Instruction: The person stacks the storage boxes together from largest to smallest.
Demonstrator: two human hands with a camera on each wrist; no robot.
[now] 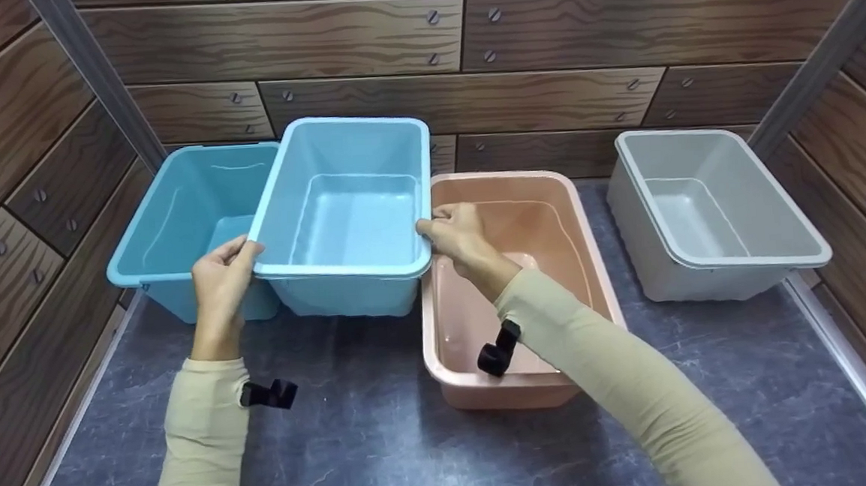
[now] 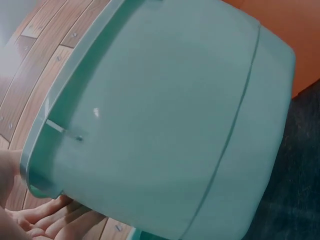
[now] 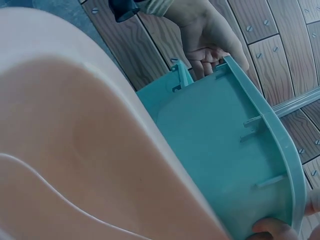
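Note:
A light blue plastic bin (image 1: 356,217) is held by its rim between both hands, its open top facing up. At its near left corner my left hand (image 1: 223,278) grips the rim, thumb on top and fingers underneath in the left wrist view. My right hand (image 1: 463,237) pinches the right rim near the front corner. A darker teal bin (image 1: 175,214) stands to the left, partly hidden behind the light blue one. On the right, a peach bin (image 1: 528,387) lies under my right forearm. The light blue bin's underside is hidden.
A grey bin (image 1: 720,270) stands apart at the far right. Wood-patterned walls (image 1: 540,33) enclose the back and sides, with metal posts (image 1: 96,76) at the corners. The floor surface (image 1: 340,444) is dark and marbled.

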